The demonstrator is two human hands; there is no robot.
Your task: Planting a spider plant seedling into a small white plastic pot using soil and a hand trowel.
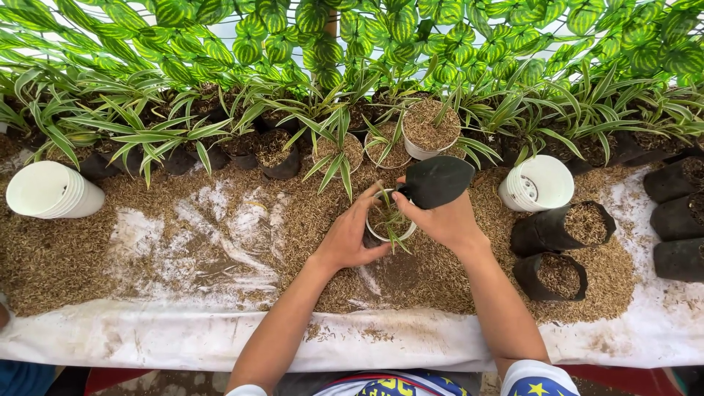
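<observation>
Small white pot w/ seedling, mid-bench on husk bed, is gripped by left hand; black trowel is clasped in right hand above it; seedling could be crushed if trowel is tipped too low

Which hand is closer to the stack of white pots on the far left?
Left. The left hand grips the small pot mid-table, on the side facing the stack; the right hand, holding the trowel, is beyond it.
</observation>
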